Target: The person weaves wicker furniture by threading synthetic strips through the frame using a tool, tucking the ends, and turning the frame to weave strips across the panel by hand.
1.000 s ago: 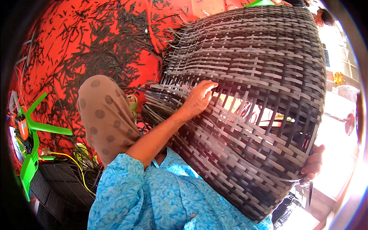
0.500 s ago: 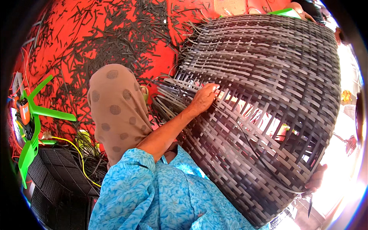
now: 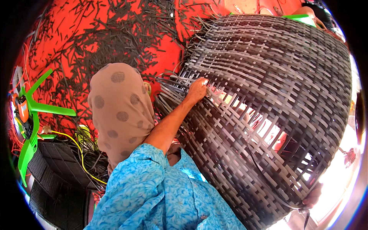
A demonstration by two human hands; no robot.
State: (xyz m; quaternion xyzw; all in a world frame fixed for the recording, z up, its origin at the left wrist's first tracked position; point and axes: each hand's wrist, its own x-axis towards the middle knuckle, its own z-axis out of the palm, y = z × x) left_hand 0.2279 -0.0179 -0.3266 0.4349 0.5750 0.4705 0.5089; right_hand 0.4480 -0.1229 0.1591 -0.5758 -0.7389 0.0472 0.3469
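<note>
A large woven panel [image 3: 276,65] of grey and black flat plastic strips leans across my lap, with an open gap of bare strips running through its middle. At the left end of this gap, my left hand [image 3: 197,90] is closed, its fingers pinching a strip [image 3: 220,103] of the weave. My right hand [image 3: 312,196] is in shadow at the panel's lower right edge, its fingers bent and partly hidden. A loose dark strip [image 3: 264,180] curves over the weave towards it. Below that hand hangs a dark pointed piece [image 3: 306,219] that I cannot identify.
Dark strip offcuts [image 3: 111,42] litter the red floor [image 3: 69,23]. My knee under brown dotted cloth [image 3: 119,111] rises left of the panel. Further left are a green plastic frame [image 3: 53,109], an orange tool [image 3: 23,109], a yellow cable [image 3: 81,155] and a black woven piece [image 3: 59,207].
My left hand has shifted slightly left along the gap, still closed. The panel appears a little further right in view. My right hand remains at its lower right edge.
</note>
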